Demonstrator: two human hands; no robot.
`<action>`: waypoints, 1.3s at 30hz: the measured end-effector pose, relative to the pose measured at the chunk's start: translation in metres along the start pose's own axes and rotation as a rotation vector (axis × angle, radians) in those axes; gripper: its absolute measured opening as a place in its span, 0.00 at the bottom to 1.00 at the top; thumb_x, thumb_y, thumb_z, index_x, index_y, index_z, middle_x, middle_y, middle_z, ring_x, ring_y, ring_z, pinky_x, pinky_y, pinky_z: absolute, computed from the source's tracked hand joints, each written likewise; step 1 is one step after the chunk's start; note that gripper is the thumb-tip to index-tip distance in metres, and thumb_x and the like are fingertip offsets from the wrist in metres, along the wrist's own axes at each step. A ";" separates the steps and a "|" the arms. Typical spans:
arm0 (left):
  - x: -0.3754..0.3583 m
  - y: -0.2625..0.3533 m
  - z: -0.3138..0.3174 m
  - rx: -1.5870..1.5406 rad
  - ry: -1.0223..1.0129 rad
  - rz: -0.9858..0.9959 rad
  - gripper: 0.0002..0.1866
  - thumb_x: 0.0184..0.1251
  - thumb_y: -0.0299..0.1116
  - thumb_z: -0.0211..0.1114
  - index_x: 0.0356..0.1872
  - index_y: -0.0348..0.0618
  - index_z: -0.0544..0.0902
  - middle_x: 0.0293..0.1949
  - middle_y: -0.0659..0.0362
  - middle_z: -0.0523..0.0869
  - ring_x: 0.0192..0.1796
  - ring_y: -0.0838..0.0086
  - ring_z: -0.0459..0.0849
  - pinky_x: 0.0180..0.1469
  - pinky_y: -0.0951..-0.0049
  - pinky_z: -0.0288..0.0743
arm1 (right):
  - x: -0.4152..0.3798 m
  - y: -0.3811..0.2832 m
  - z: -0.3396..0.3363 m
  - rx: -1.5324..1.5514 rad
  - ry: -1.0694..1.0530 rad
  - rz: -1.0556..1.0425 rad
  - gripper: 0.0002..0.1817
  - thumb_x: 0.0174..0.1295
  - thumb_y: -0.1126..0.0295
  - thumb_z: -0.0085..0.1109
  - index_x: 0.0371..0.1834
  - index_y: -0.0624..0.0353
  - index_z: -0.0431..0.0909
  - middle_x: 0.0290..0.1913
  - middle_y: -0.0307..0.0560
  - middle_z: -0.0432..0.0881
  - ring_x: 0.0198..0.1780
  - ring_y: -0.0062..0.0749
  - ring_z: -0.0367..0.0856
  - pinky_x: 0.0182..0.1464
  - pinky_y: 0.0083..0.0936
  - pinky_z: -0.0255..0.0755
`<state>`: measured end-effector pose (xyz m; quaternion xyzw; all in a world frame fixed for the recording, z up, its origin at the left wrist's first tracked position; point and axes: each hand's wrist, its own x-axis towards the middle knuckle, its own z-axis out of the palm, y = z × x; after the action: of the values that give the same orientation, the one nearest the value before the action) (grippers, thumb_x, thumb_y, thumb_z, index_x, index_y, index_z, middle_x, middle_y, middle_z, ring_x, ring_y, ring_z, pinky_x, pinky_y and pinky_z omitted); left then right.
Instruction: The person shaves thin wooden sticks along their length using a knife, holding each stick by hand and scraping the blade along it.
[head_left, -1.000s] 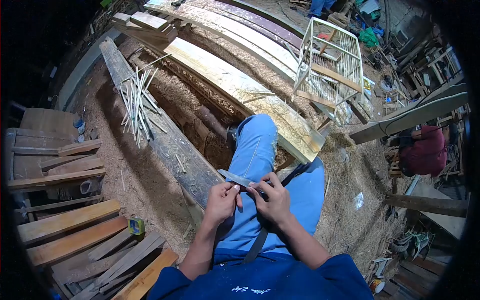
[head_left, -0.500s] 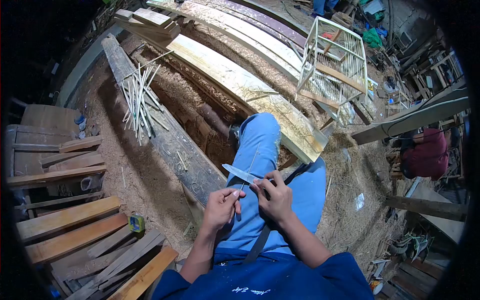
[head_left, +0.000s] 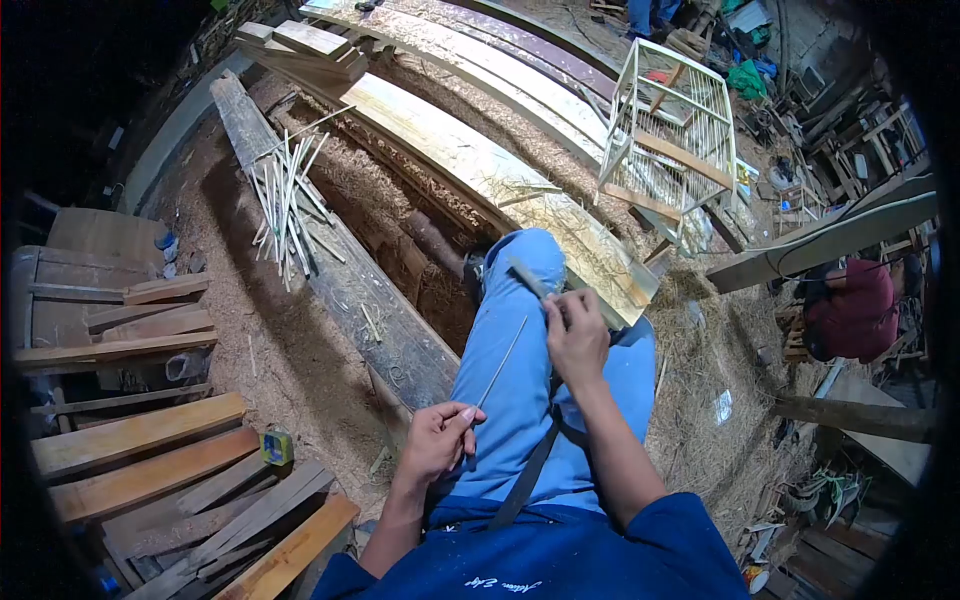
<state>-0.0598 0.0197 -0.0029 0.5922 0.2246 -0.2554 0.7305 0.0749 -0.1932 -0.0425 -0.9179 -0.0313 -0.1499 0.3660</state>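
Note:
My left hand pinches the lower end of a thin stick, which slants up and to the right over my blue trouser leg. In my right hand is a knife, its blade pointing up and left above my knee. Blade and stick are apart. My fingers cover the knife's handle. A bundle of pale thin sticks lies across the weathered plank ahead on the left.
A light plank with shavings runs beyond my knee. On it stands a white slatted cage. A tape measure rests on cut boards at left. Another person in a red garment is at far right.
My right hand has moved up and to the right with the knife, away from the stick. Half a second ago the blade crossed the stick. My left hand has barely moved.

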 end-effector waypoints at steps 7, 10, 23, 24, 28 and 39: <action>0.004 0.013 0.008 0.069 -0.021 0.059 0.12 0.79 0.37 0.63 0.44 0.37 0.86 0.18 0.62 0.83 0.12 0.86 0.70 0.14 0.82 0.60 | -0.003 -0.008 -0.023 0.725 -0.384 0.636 0.12 0.69 0.62 0.69 0.38 0.61 0.86 0.25 0.30 0.78 0.25 0.12 0.70 0.27 0.17 0.62; 0.007 0.022 0.012 0.112 -0.028 0.061 0.11 0.79 0.35 0.63 0.45 0.38 0.87 0.19 0.64 0.83 0.14 0.88 0.68 0.15 0.83 0.56 | -0.006 -0.012 -0.034 0.894 -0.457 0.676 0.11 0.70 0.63 0.68 0.38 0.60 0.86 0.21 0.29 0.76 0.20 0.10 0.65 0.21 0.16 0.54; 0.025 0.042 0.013 0.326 -0.110 0.092 0.12 0.78 0.36 0.64 0.40 0.37 0.87 0.22 0.64 0.83 0.19 0.87 0.74 0.21 0.81 0.64 | 0.006 -0.006 -0.050 1.019 -0.296 0.606 0.16 0.75 0.64 0.61 0.54 0.66 0.81 0.30 0.39 0.83 0.18 0.13 0.66 0.19 0.16 0.58; 0.025 0.041 0.012 0.326 -0.108 0.093 0.12 0.78 0.36 0.64 0.40 0.37 0.87 0.22 0.64 0.83 0.19 0.87 0.74 0.21 0.81 0.64 | 0.009 -0.005 -0.052 1.020 -0.297 0.605 0.16 0.75 0.64 0.61 0.54 0.66 0.81 0.30 0.39 0.83 0.18 0.13 0.66 0.19 0.16 0.58; 0.031 0.032 0.005 0.188 -0.106 0.184 0.11 0.78 0.33 0.64 0.48 0.36 0.88 0.27 0.64 0.84 0.22 0.89 0.71 0.23 0.83 0.62 | 0.016 0.000 -0.063 1.115 -0.059 0.675 0.19 0.80 0.59 0.54 0.60 0.64 0.79 0.36 0.42 0.86 0.20 0.13 0.67 0.21 0.14 0.61; 0.028 0.049 0.012 0.114 -0.061 0.146 0.13 0.77 0.29 0.63 0.57 0.37 0.86 0.31 0.61 0.88 0.21 0.90 0.67 0.22 0.85 0.59 | -0.040 -0.003 -0.080 1.061 -0.604 0.640 0.16 0.71 0.66 0.66 0.56 0.64 0.82 0.34 0.41 0.86 0.30 0.20 0.82 0.29 0.18 0.75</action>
<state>-0.0072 0.0129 0.0187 0.6394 0.1437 -0.2315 0.7189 0.0163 -0.2430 0.0029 -0.5802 0.0716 0.2633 0.7674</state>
